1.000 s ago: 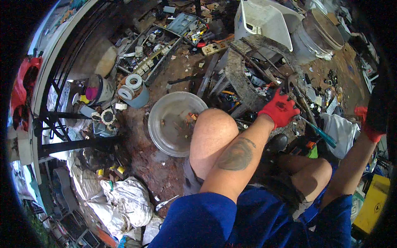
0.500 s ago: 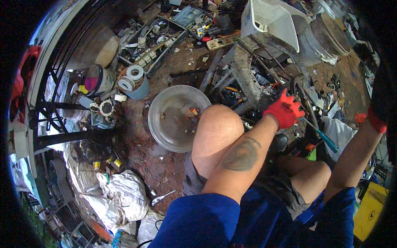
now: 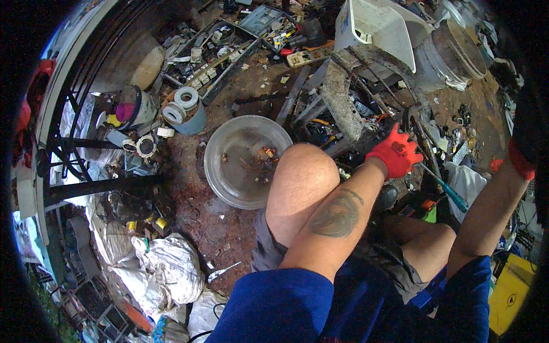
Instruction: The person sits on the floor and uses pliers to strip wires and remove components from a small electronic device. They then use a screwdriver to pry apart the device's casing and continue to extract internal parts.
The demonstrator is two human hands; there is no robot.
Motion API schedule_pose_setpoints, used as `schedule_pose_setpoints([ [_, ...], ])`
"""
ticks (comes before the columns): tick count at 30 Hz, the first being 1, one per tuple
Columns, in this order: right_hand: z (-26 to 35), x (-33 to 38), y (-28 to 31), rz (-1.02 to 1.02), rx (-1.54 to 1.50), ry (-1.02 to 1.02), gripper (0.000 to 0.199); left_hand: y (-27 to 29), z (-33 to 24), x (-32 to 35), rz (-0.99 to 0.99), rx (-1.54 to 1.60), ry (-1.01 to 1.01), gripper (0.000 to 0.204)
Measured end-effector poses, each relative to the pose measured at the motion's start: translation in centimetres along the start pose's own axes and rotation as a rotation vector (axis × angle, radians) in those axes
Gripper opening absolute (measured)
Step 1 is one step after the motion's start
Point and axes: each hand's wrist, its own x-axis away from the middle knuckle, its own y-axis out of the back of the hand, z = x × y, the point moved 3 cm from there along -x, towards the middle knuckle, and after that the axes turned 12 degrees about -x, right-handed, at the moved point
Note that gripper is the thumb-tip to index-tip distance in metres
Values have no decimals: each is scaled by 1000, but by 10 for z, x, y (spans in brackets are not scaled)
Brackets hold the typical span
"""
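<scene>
My left hand (image 3: 396,153), in a red glove with dark stains, reaches past my knee to a dark metal frame with rods (image 3: 420,123). Its fingers are bent round something at the near side of that frame, and what they hold is hidden. Just beside the glove, a screwdriver with a teal handle (image 3: 453,195) slants down to the right, its shaft ending close to the palm. At the dark right rim, my right hand (image 3: 521,161) is raised, also red-gloved; its fingers are lost in shadow.
Left of my knee a clear round basin (image 3: 214,166) holds small orange and brown bits. A grey concrete-like block (image 3: 342,103) stands before a white bin (image 3: 374,34). Trays of parts (image 3: 223,54), a blue-grey bucket (image 3: 193,123), white sacks (image 3: 171,268) and a yellow case (image 3: 514,291) surround me.
</scene>
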Motion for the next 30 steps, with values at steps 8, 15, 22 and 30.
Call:
schedule_pose_setpoints([
  [8,252,61,-157,1014,-1228,399,42,-5,1,-2,45,-86,3,30],
  [15,229,64,-172,646,-1985,-116,50,-19,-2,-6,29,-79,32,33],
  [22,228,60,-171,753,-3136,-1304,62,-23,2,-13,26,-129,29,36],
  [30,223,55,-165,771,-3161,-1203,69,-34,2,-1,-33,-107,92,37],
])
